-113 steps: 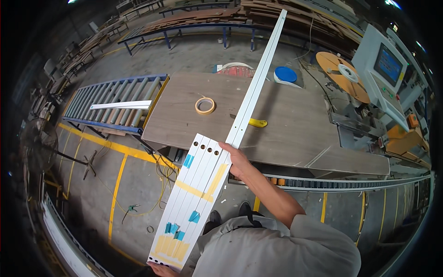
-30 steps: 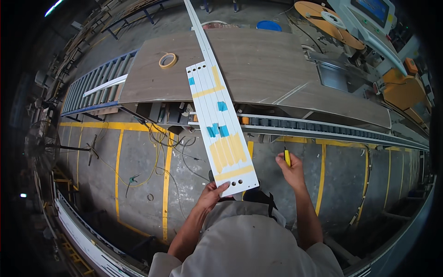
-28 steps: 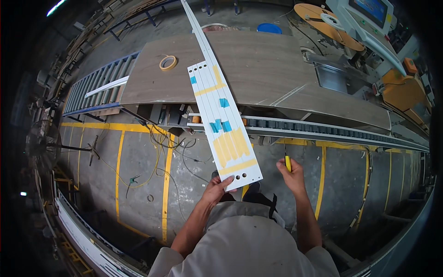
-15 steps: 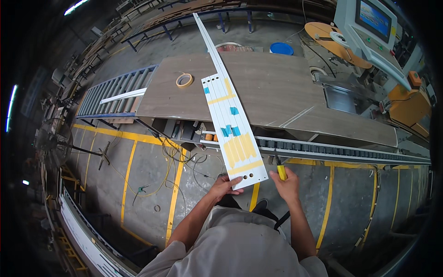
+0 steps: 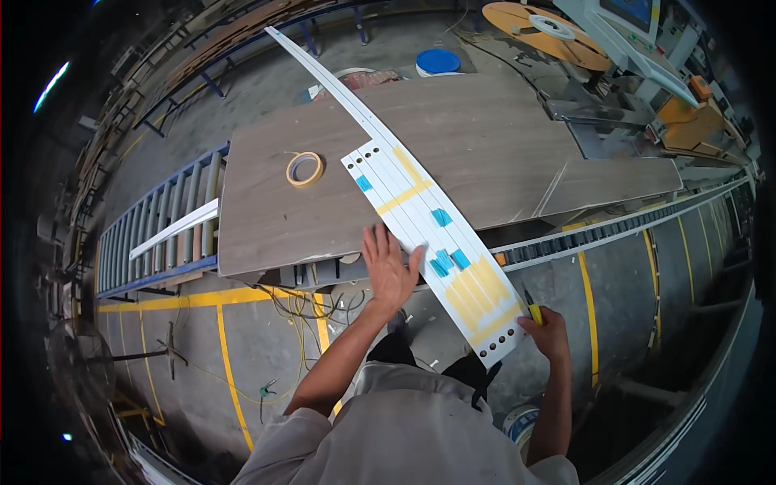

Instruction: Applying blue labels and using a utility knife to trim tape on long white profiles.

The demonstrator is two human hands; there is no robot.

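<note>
A bundle of white slats (image 5: 408,217) lies slantwise across the brown-topped table, its near end jutting past the edge toward me. Yellow tape and blue tape pieces (image 5: 440,217) cross the slats, and dark round holes run along both short ends. Two or so longer strips (image 5: 331,81) stretch on beyond the far side of the table. My left hand (image 5: 390,271) is open, fingers spread, against the bundle's left edge. Closed around a yellow-handled knife (image 5: 535,314), my right hand (image 5: 550,333) is at the bundle's near right edge; the knife's tip points away from me.
A tape roll (image 5: 305,169) lies on the table (image 5: 267,226). To the left stands a roller conveyor (image 5: 174,218) carrying white strips. A rail (image 5: 614,230) runs along the near right side. Cables (image 5: 303,323) trail on the floor; a machine screen (image 5: 630,12) stands far right.
My left hand has left the bundle's near end and moved up to its left edge. The near end has swung right. My right hand, still holding the knife, has come against the bundle's edge.
</note>
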